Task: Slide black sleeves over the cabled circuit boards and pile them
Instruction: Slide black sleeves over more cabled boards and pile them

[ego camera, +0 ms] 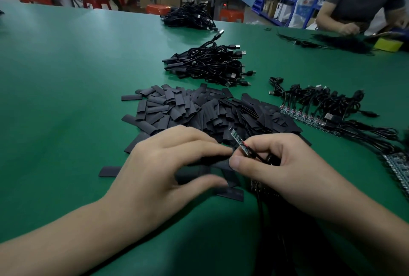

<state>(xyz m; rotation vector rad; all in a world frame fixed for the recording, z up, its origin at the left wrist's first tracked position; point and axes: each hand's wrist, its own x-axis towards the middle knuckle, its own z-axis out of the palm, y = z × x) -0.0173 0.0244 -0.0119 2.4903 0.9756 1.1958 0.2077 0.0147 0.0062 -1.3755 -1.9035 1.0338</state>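
- The green table (66, 76) carries a heap of loose sleeves (190, 107) in the middle. The finished pile (208, 65) lies beyond it and the bare boards (309, 116) to the right.
- The left hand (172, 160), near centre, pinches one sleeve (214, 161) between fingers and thumb. Squeezing its edges should make the mouth gape.
- The right hand (281, 165) pinches the circuit board (238, 141) at its cable end, just above that sleeve. Line the tip up with the mouth, then push straight.
- The sleeve is blurred and its mouth is unreadable. The cable vanishes under the right hand.

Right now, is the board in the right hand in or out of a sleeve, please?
Out: the board sticks up bare from the right hand; the left hand holds a sleeve beside it.
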